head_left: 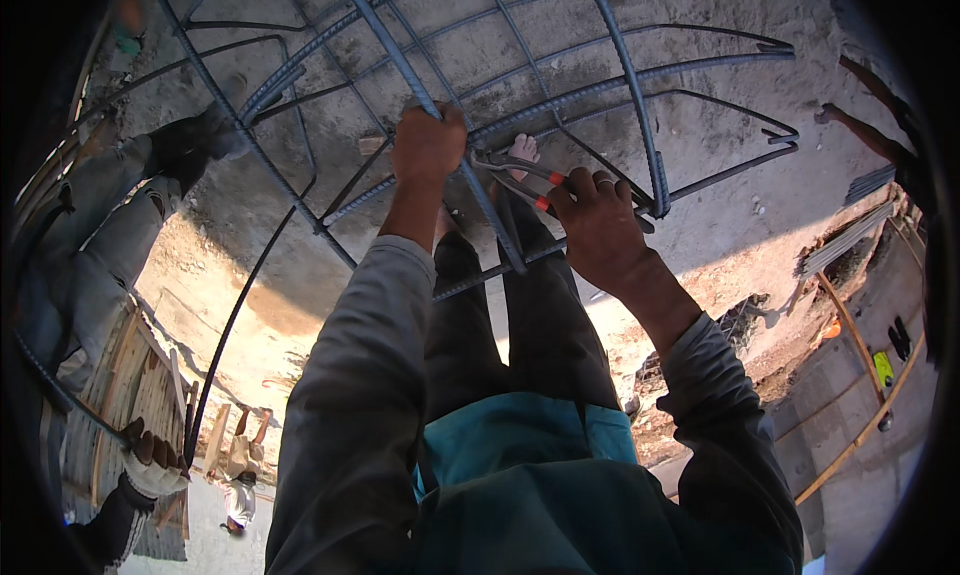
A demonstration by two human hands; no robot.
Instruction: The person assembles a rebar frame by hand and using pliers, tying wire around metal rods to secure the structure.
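My left hand [428, 143] is closed around a ribbed steel bar [385, 37] of a rebar grid [640, 75] above dusty ground. My right hand [598, 225] grips pliers with orange-marked handles [520, 175], whose jaws reach toward the bar crossing just right of my left hand. My dark trousers and bare feet [523, 147] show below the grid. Both forearms are in grey sleeves.
Another person in grey trousers [90, 245] stands at the left; a gloved hand [150, 465] holds a thin bar at lower left. A third person's arm [860, 125] reaches in at upper right. Wooden planks [130, 375] lie left, loose bars [850, 240] and poles lie right.
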